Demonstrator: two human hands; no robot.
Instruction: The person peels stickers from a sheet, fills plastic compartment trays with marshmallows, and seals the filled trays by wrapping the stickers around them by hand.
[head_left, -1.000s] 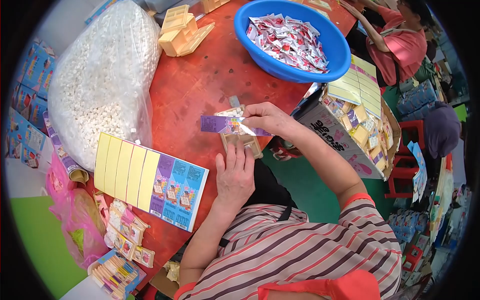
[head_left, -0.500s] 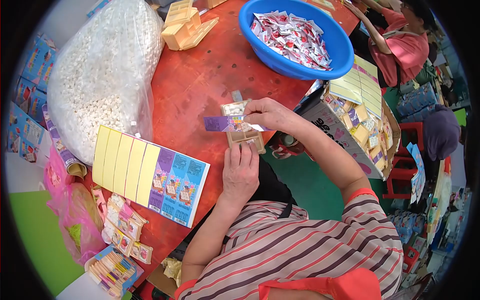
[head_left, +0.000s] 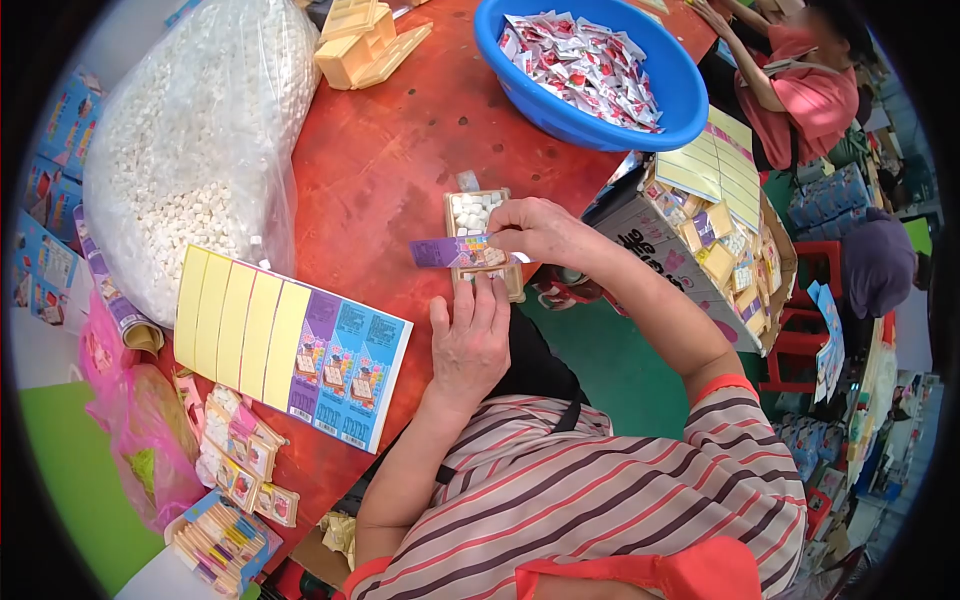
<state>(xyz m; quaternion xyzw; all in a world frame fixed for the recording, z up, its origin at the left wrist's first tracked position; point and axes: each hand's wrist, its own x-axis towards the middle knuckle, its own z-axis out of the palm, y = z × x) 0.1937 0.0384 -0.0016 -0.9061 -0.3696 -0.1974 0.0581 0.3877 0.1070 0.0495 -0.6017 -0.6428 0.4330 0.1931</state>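
Observation:
A small tan tray (head_left: 450,217) lies on the red table with white cubes in its upper compartment. Across its middle runs a purple printed label strip (head_left: 433,253), its left end reaching past the tray. My right hand (head_left: 535,232) pinches the strip near its right part, thumb and fingers together. The fingertips of my left hand (head_left: 472,335) rest on the lower part of the tray, fingers stretched out. Left of my left hand is a sheet of labels (head_left: 290,345), yellow backing with purple and blue strips.
A big bag of white cubes (head_left: 200,150) stands left. Behind are a blue basin (head_left: 600,130) of sachets and tan trays (head_left: 360,50). Right is a carton (head_left: 680,270) of packed trays. Finished-looking packs (head_left: 245,440) lie lower left. A person (head_left: 800,90) sits top right.
My right hand and the strip have shifted slightly lower across the tray, and more of the white cubes shows above the strip. My left fingertips remain on the tray. The view has moved slightly.

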